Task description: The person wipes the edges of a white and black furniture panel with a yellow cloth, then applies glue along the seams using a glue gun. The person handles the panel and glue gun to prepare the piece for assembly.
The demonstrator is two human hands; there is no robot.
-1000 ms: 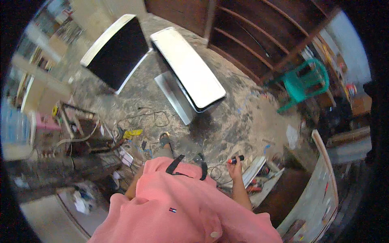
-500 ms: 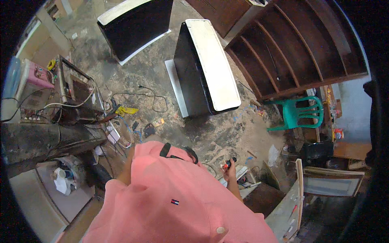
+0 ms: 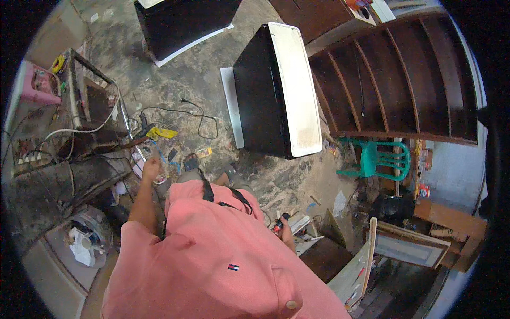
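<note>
My right hand (image 3: 286, 234), beside my right hip, is closed around a small black and red hand tool (image 3: 280, 223) whose exact kind I cannot make out. My left hand (image 3: 152, 169) is stretched forward past my left side, its fingers blurred; whether it holds anything does not show. Near it lie a crumpled yellow plastic bag (image 3: 161, 133) and some litter on the floor. Ahead stands a black box-shaped cabinet (image 3: 260, 101) with a white panel (image 3: 300, 95) along one side. Neither hand touches it.
Another black cabinet (image 3: 186, 26) stands farther off. A dark cord (image 3: 202, 114) trails across the stained floor. At the right are a brown shelf unit (image 3: 393, 80), a green plastic chair (image 3: 377, 159) and leaning boards (image 3: 366, 266). A wooden frame stand (image 3: 95, 101) and a dark beam (image 3: 64, 181) are left.
My left arm has swung out forward, so its hand now shows. My right hand has drawn closer to my body with the tool. The view has shifted slightly.
</note>
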